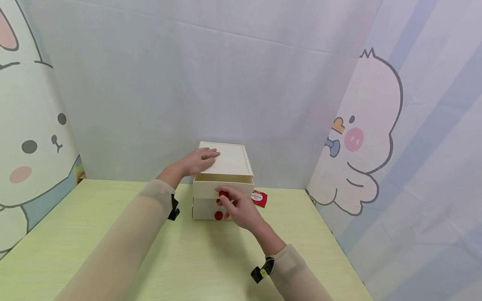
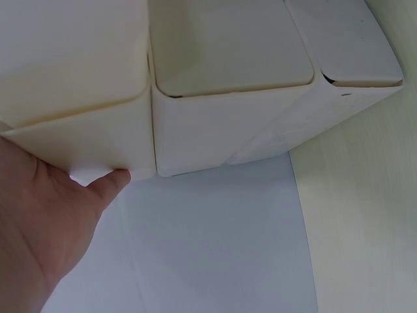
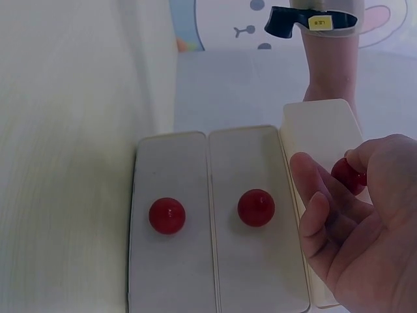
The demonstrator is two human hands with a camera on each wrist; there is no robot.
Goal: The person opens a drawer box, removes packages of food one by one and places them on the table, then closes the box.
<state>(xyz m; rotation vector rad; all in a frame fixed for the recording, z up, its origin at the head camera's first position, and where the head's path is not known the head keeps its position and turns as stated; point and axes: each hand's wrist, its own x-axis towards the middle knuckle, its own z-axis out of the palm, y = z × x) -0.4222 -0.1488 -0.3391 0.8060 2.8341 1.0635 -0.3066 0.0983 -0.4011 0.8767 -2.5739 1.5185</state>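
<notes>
A small cream drawer cabinet (image 1: 229, 161) stands against the back curtain, its drawers stacked and fitted with round red knobs. Its top drawer (image 1: 205, 190) is pulled partway out, and a gap shows behind its front. My right hand (image 1: 241, 207) pinches the red knob (image 3: 348, 175) of that drawer between thumb and finger. Below it, the middle drawer's knob (image 3: 256, 208) and the bottom drawer's knob (image 3: 167, 216) sit on closed fronts. My left hand (image 1: 197, 161) rests on the cabinet's top with fingers extended; the left wrist view shows its thumb (image 2: 111, 186) along the side.
A small red packet (image 1: 260, 198) with a white label lies on the light yellow-green table (image 1: 180, 259), just right of the cabinet. Curtains (image 1: 150, 83) with cartoon animals enclose the table at the back and both sides. Each wrist wears a black camera mount (image 1: 262, 270).
</notes>
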